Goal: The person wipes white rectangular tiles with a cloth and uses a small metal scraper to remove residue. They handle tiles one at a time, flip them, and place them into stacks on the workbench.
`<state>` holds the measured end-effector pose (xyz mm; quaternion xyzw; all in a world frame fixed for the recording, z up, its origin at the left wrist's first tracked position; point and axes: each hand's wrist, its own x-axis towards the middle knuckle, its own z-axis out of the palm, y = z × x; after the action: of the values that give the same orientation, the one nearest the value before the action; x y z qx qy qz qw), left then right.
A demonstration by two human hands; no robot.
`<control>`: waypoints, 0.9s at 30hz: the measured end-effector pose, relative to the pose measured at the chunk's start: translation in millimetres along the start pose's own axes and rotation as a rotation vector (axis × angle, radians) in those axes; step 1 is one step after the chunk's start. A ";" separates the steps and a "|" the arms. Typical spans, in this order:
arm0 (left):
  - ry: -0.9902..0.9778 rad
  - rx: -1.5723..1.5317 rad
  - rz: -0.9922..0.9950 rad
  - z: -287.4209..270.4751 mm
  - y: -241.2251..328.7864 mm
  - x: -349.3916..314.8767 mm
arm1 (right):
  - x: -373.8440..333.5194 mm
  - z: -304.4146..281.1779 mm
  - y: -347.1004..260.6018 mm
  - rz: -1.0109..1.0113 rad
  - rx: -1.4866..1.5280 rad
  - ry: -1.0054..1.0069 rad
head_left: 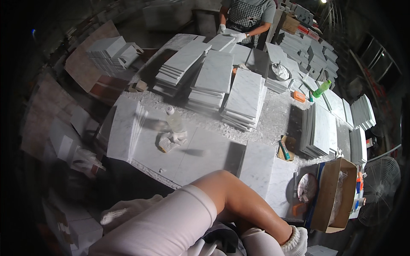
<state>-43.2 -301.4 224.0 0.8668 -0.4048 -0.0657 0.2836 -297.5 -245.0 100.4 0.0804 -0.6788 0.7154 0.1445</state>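
My arms are folded across my front at the lower edge. The left forearm runs to the right, ending in a white knit glove on my left hand (297, 241); its fingers are hidden. Another white knit glove, apparently on my right hand (128, 209), shows beyond my left sleeve, its fingers unclear. Nothing held is visible in either. Before me, flat white marble tiles (200, 147) lie on the dusty worktable (277, 113). On them are a crumpled knit glove (172, 141) and a clear bottle with a white cap (174, 118). A green-handled tool (284, 150) lies on brown cardboard.
Marble tile stacks (210, 72) fill the table's middle; upright tiles (316, 128) stand right. Across, a co-worker (247, 19) in white gloves touches a tile. A white-filled bowl (280, 71), green bottle (322, 88), cardboard box (326, 200) and fan (378, 187) are at right.
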 end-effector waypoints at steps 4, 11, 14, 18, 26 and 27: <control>-0.018 0.036 -0.060 -5.6 1.2 -2.7 | 1.1 0.1 0.7 -0.007 0.013 -0.023; -0.015 0.060 -0.056 11.0 -12.2 9.9 | -0.1 -7.5 -0.3 -0.006 0.014 -0.035; 0.052 0.100 -0.020 20.6 -21.0 15.5 | -5.9 -16.1 -0.3 0.001 0.007 -0.030; 0.021 0.090 -0.031 24.5 -30.8 24.4 | -11.3 -27.2 0.5 0.019 -0.014 -0.022; 0.320 0.464 -0.161 47.0 -82.3 13.2 | -33.4 -48.0 2.0 0.070 -0.093 0.031; 0.497 0.652 -0.206 44.6 -100.7 -2.5 | -39.3 -51.8 3.3 0.078 -0.108 0.045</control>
<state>6.8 -267.6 131.7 0.9366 -0.2347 0.2490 0.0754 -257.1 -197.4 81.6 0.0299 -0.7157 0.6844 0.1361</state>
